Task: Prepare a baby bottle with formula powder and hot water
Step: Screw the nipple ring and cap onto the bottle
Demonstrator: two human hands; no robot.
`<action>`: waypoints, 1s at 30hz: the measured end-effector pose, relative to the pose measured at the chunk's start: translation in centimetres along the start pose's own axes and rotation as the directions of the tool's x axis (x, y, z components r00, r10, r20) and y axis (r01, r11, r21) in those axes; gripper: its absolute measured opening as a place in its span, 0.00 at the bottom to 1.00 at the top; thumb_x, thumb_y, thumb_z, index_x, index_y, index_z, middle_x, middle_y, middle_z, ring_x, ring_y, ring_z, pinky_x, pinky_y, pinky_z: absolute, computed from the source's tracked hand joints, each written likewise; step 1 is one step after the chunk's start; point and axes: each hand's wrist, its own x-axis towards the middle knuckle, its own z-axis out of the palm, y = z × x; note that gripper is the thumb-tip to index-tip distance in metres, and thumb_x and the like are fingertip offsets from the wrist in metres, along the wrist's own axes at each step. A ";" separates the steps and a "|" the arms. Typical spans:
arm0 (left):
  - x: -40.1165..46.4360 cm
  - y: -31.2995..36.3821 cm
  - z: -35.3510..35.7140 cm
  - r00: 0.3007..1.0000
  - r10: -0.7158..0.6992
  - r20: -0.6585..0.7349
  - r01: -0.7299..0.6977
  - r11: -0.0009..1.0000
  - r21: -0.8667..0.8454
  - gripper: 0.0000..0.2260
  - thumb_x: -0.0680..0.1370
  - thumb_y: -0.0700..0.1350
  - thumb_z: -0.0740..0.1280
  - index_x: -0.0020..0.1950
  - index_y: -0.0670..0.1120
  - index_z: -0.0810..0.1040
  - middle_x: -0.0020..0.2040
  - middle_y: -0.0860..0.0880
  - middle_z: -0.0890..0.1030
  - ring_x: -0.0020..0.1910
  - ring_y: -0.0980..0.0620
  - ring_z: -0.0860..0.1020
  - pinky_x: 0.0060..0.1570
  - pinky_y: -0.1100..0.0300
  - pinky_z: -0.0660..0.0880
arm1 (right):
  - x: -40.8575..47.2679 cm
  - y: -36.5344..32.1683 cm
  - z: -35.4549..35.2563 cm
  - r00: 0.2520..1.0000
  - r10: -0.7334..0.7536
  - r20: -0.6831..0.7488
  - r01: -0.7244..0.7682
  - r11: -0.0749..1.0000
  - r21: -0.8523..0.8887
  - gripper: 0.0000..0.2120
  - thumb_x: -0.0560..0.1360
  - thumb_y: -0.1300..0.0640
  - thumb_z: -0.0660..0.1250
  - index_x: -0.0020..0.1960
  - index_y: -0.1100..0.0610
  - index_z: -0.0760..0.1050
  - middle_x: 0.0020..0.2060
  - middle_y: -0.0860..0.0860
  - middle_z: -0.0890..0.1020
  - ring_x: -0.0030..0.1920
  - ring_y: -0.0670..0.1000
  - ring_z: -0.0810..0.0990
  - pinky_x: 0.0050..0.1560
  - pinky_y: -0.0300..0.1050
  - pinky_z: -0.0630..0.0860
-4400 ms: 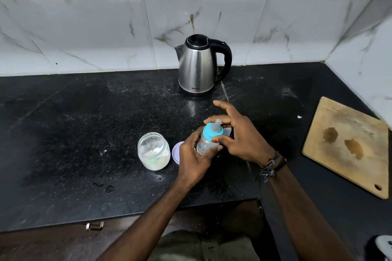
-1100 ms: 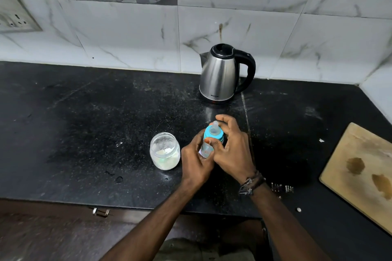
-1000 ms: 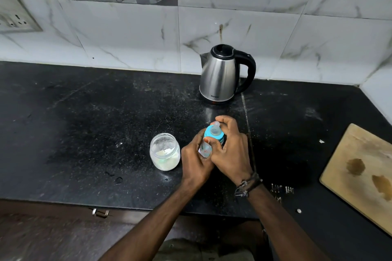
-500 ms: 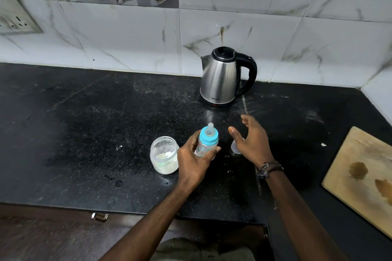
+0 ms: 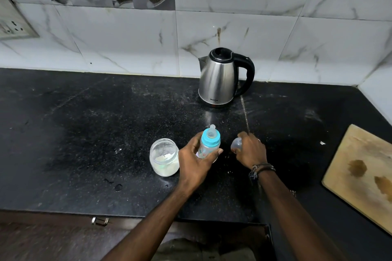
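Observation:
A small baby bottle (image 5: 209, 144) with a blue collar and clear teat stands upright, held around its body by my left hand (image 5: 195, 161). Just to its right my right hand (image 5: 251, 150) closes on the bottle's clear dome cap (image 5: 236, 144), down at the black countertop (image 5: 84, 133). An open glass jar of white formula powder (image 5: 164, 157) stands directly left of my left hand. The steel electric kettle (image 5: 220, 78) with black lid and handle sits further back by the wall.
A wooden cutting board (image 5: 364, 176) lies at the right edge of the counter. A wall socket (image 5: 12, 23) is at the upper left. Water drops and powder specks dot the counter. The counter's front edge (image 5: 106, 214) runs below, with a drawer handle.
My right hand left the bottle's top and moved right, down onto the clear cap. The left hand kept hold of the bottle. The camera view shifted slightly.

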 end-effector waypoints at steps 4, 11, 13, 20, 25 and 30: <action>0.1 0.0 -0.1 1.000 -0.003 0.006 0.003 1.000 0.008 0.26 0.69 0.43 0.83 0.65 0.44 0.82 0.58 0.55 0.86 0.58 0.59 0.83 0.59 0.65 0.77 | 0.4 -0.4 -2.2 0.997 -0.009 -0.083 0.037 0.937 0.349 0.23 0.71 0.56 0.75 0.64 0.52 0.75 0.57 0.55 0.80 0.56 0.57 0.80 0.60 0.51 0.77; 0.1 0.0 0.0 0.999 -0.014 0.032 0.014 1.000 0.006 0.26 0.69 0.44 0.82 0.66 0.45 0.81 0.58 0.54 0.86 0.58 0.57 0.83 0.59 0.61 0.79 | -2.4 -3.9 -10.7 0.947 -0.218 -0.237 0.319 0.524 0.790 0.25 0.74 0.64 0.72 0.69 0.53 0.72 0.57 0.49 0.82 0.54 0.45 0.82 0.54 0.37 0.79; 0.1 0.1 0.0 0.999 -0.017 0.038 0.017 1.000 0.002 0.26 0.69 0.44 0.82 0.66 0.45 0.81 0.58 0.54 0.86 0.58 0.55 0.84 0.60 0.59 0.80 | -3.5 -4.7 -11.9 0.928 -0.280 -0.248 0.359 0.483 0.798 0.25 0.74 0.65 0.72 0.69 0.53 0.72 0.57 0.49 0.82 0.55 0.45 0.82 0.56 0.40 0.79; 0.2 0.3 -0.2 0.999 0.000 0.037 -0.001 1.000 0.011 0.25 0.69 0.48 0.81 0.65 0.46 0.82 0.55 0.54 0.87 0.54 0.55 0.85 0.54 0.59 0.81 | -5.4 -6.4 -11.9 0.867 -0.457 -0.200 0.462 0.585 0.666 0.26 0.73 0.66 0.73 0.69 0.55 0.73 0.61 0.48 0.79 0.60 0.43 0.80 0.61 0.44 0.78; 0.1 0.6 -0.1 0.998 -0.004 0.056 0.004 1.000 -0.006 0.25 0.69 0.48 0.81 0.65 0.47 0.82 0.54 0.54 0.87 0.52 0.56 0.85 0.52 0.62 0.80 | -5.8 -6.6 -10.8 0.839 -0.505 -0.200 0.529 0.675 0.514 0.26 0.71 0.66 0.74 0.68 0.57 0.74 0.62 0.48 0.78 0.63 0.44 0.77 0.66 0.46 0.74; 0.2 0.9 -0.1 0.998 0.011 0.057 -0.011 1.000 -0.010 0.25 0.70 0.47 0.80 0.66 0.46 0.82 0.54 0.55 0.87 0.51 0.61 0.84 0.50 0.66 0.78 | -5.9 -6.8 -10.2 0.842 -0.512 -0.171 0.528 0.717 0.454 0.27 0.71 0.65 0.73 0.69 0.56 0.74 0.65 0.49 0.77 0.68 0.47 0.74 0.71 0.48 0.69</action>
